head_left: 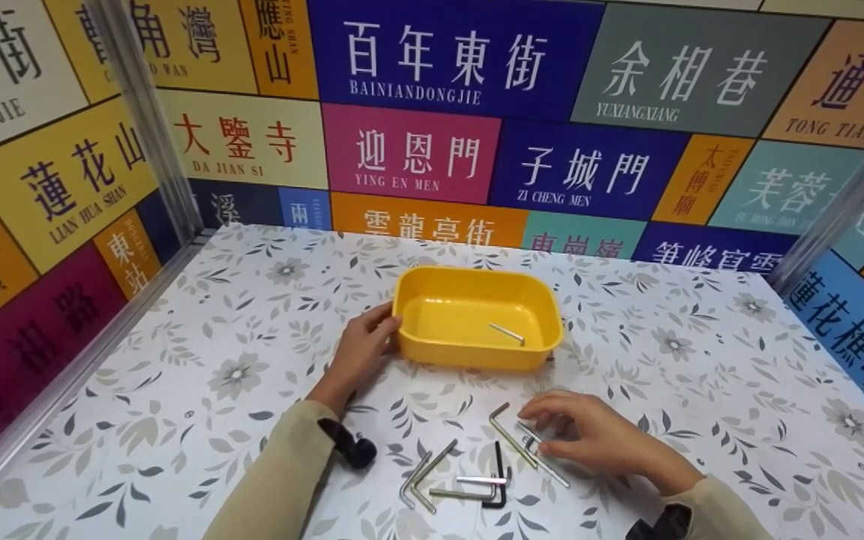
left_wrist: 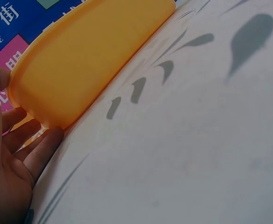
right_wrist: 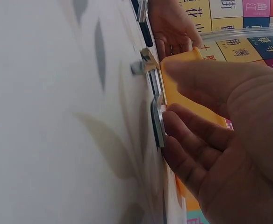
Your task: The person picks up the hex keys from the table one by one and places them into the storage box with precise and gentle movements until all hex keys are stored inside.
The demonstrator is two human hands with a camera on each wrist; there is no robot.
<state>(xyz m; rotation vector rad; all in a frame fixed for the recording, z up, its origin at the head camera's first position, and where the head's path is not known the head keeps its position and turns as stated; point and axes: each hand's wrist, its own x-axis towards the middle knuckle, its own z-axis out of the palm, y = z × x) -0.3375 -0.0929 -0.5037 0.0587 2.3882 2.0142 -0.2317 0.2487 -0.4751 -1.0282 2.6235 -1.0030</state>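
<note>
My left hand [head_left: 363,341] rests against the left end of a yellow plastic bin [head_left: 477,355]; in the left wrist view its fingers [left_wrist: 45,149] lie along the outer wall, low by the table. One silver hex key [head_left: 507,334] lies inside the bin. My right hand [head_left: 589,431] is over the right side of a loose group of hex keys, its thumb and fingers apart. Under its fingertips are a silver hex key [head_left: 552,465] and a brass-toned hex key [head_left: 511,435]. In the right wrist view the fingers [right_wrist: 188,158] are right beside a silver key [right_wrist: 157,123].
Nearer me lie a black hex key [head_left: 498,457], a short silver one [head_left: 479,480], a brass-toned one [head_left: 462,494] and two crossed L-shaped keys [head_left: 432,469]. A leaf-patterned cloth [head_left: 237,375] covers the table. Walls of coloured street-name panels [head_left: 409,154] stand behind and at both sides.
</note>
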